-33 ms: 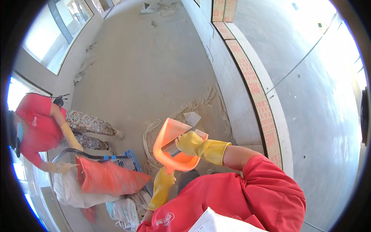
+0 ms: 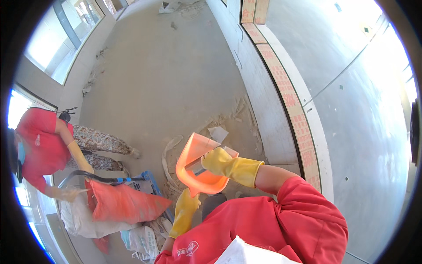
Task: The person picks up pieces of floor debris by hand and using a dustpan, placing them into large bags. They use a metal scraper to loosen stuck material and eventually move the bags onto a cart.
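Note:
An orange dustpan [image 2: 187,160] is tilted up in front of my body. My left hand [image 2: 185,209], in a yellow rubber glove, is closed at its lower end, where the handle meets the pan. My right hand [image 2: 217,162], gloved the same way, is over the pan's opening with its fingers curled round a thin, flat grey tool [image 2: 193,164]. That tool's kind is hard to make out, as the glove covers most of it. Behind the pan lies a pale, flat scrap [image 2: 218,133] among dust and debris on the floor.
At the left a co-worker in red [image 2: 41,141] bends over an orange-red sack [image 2: 127,201] on a blue cart [image 2: 154,185]. White bags [image 2: 140,240] lie nearby. A low wall [image 2: 263,110] runs along the right, with rubble [image 2: 239,110] at its foot.
The dustpan and my right hand have shifted very slightly to the right and up. Both hands keep their hold. The co-worker's lower hand has moved a little.

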### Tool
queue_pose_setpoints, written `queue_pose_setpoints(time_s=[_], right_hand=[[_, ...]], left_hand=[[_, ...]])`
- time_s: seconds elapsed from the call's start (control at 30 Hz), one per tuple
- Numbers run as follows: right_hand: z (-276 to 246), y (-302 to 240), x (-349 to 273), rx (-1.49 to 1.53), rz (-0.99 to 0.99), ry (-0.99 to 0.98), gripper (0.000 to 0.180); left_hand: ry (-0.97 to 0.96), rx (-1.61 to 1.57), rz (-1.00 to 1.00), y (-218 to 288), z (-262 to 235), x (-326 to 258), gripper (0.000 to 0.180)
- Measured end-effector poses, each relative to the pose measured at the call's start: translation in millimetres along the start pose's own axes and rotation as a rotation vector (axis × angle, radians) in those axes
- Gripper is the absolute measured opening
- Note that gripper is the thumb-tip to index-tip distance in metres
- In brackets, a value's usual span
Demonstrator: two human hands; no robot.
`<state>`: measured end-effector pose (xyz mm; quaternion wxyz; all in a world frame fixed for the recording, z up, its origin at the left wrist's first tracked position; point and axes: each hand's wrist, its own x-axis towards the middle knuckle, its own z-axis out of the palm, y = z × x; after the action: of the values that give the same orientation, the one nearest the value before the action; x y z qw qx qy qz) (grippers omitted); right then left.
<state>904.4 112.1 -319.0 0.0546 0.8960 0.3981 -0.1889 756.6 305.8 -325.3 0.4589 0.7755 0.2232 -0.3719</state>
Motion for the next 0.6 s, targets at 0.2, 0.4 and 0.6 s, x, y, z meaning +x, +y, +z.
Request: queue_pose_setpoints(time_s=[0.2,0.4,0.6], right_hand=[[-45,97,24,0.6,0.393,0.363,0.02],[75,200,0,0.924,1.029,0.333,0.044],[238,343,7,0.903,1.351,0.117,0.041]], left_hand=[[0.081,0.009,0.091,54,-47,80,0.033],[-0.036,-0.108,-0.439,18,-26,114,0.03],[0.07,-0.221,-0.63,-16,61,155,0.036]])
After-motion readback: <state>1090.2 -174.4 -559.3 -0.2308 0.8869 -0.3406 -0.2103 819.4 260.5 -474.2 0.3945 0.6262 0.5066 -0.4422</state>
